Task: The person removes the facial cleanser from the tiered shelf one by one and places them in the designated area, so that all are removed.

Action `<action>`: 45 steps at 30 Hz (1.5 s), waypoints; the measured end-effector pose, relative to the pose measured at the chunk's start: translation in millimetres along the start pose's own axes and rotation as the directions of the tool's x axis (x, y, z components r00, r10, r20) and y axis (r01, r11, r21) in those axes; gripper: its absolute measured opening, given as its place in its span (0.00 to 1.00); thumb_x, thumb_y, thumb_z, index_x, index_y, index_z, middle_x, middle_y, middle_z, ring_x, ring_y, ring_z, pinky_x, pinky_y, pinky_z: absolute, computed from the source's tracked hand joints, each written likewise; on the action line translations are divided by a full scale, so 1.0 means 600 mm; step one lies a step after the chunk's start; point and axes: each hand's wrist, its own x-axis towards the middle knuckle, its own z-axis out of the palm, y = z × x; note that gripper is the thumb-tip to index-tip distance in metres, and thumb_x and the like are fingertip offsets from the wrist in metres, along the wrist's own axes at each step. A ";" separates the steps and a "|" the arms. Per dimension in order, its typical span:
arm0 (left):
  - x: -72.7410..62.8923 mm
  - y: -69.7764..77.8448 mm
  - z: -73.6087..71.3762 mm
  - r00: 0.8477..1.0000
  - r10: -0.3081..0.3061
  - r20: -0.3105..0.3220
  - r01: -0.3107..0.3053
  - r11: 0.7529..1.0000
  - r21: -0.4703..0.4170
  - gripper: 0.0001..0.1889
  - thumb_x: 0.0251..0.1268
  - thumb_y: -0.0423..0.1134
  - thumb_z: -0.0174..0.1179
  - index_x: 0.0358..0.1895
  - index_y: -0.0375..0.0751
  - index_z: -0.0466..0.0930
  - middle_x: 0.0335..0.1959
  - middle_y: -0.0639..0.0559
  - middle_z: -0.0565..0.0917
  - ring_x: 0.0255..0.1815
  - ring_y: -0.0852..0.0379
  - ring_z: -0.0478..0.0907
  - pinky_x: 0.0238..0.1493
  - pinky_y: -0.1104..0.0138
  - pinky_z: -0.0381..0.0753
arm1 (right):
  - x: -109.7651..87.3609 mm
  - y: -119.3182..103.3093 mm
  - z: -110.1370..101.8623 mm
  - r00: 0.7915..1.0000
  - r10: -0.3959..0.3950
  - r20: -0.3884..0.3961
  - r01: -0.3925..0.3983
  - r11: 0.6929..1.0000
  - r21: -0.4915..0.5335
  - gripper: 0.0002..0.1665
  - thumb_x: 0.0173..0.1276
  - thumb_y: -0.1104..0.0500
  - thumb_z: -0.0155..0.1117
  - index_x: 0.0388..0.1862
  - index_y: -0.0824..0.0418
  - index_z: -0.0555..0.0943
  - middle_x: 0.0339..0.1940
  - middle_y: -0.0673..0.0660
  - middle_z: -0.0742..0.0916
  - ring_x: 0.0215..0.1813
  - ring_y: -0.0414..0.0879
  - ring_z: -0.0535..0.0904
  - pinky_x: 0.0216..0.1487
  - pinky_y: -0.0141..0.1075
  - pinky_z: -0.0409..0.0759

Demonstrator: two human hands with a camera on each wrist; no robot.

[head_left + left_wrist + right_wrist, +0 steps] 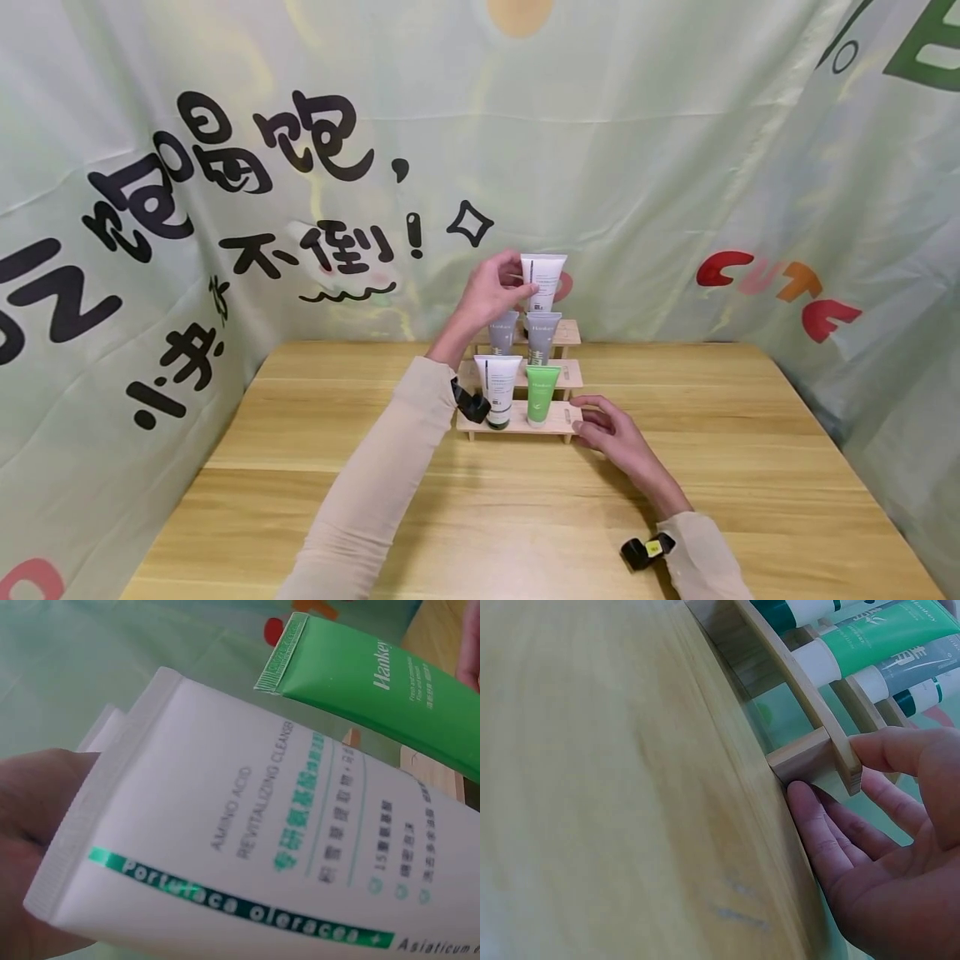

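At the top step of a three-step wooden stand [520,418], my left hand [491,290] pinches a white squeeze tube [546,275] near its upper end, thumb across the front. My right hand [611,433] holds the right end of the lowest step; in the right wrist view its fingertips [804,796] are beside the short leg. Two grey tubes, one left [502,331] and one right [542,335], stand on the middle step. The lowest step bears a white tube [500,385] and a green tube [542,392]. That front white tube [225,817] fills much of the left wrist view.
The stand is on a wood-grain table [480,517], close to its back edge. A pale printed curtain [637,183] hangs behind and at both sides. Black wrist cameras are strapped on, the left one [472,406] right beside the front white tube.
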 end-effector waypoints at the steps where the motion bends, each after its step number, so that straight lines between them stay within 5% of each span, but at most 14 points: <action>1: -0.001 0.000 -0.001 1.000 0.002 -0.005 -0.002 1.000 -0.007 0.18 0.67 0.31 0.68 0.57 0.36 0.78 0.56 0.41 0.85 0.55 0.48 0.83 0.55 0.65 0.83 | 0.000 0.000 0.000 1.000 -0.001 0.001 0.001 1.000 0.000 0.27 0.76 0.61 0.63 0.70 0.67 0.70 0.69 0.73 0.75 0.64 0.60 0.77 0.55 0.40 0.84; 16: -0.022 0.003 -0.037 0.985 0.057 -0.160 -0.070 0.995 -0.074 0.18 0.65 0.31 0.70 0.57 0.38 0.79 0.54 0.43 0.86 0.54 0.49 0.83 0.60 0.60 0.80 | -0.004 -0.001 0.001 1.000 0.006 0.007 -0.006 1.000 0.002 0.28 0.77 0.59 0.63 0.71 0.66 0.70 0.70 0.71 0.74 0.66 0.61 0.76 0.56 0.41 0.84; 24: -0.032 0.000 -0.067 0.964 0.101 -0.246 -0.140 0.979 -0.147 0.17 0.66 0.28 0.68 0.55 0.35 0.77 0.52 0.39 0.85 0.54 0.45 0.83 0.60 0.58 0.80 | -0.004 0.001 -0.001 1.000 0.003 0.003 -0.003 1.000 0.005 0.28 0.77 0.59 0.64 0.70 0.67 0.70 0.70 0.72 0.75 0.66 0.62 0.76 0.56 0.41 0.84; 34: -0.059 -0.016 -0.093 0.949 0.096 -0.299 -0.181 0.946 -0.270 0.18 0.72 0.27 0.62 0.61 0.35 0.72 0.59 0.40 0.79 0.55 0.41 0.81 0.60 0.55 0.80 | 0.000 0.004 0.000 1.000 -0.014 0.006 0.014 1.000 0.015 0.27 0.76 0.63 0.63 0.70 0.68 0.71 0.68 0.73 0.76 0.62 0.58 0.79 0.54 0.41 0.85; 45: -0.101 -0.034 -0.106 0.946 0.108 -0.305 -0.204 0.931 -0.302 0.17 0.79 0.28 0.51 0.66 0.37 0.64 0.62 0.39 0.76 0.56 0.43 0.79 0.59 0.53 0.78 | 0.000 0.004 0.000 1.000 -0.016 0.007 0.016 1.000 0.010 0.27 0.76 0.62 0.63 0.70 0.67 0.71 0.67 0.74 0.76 0.63 0.59 0.79 0.54 0.41 0.85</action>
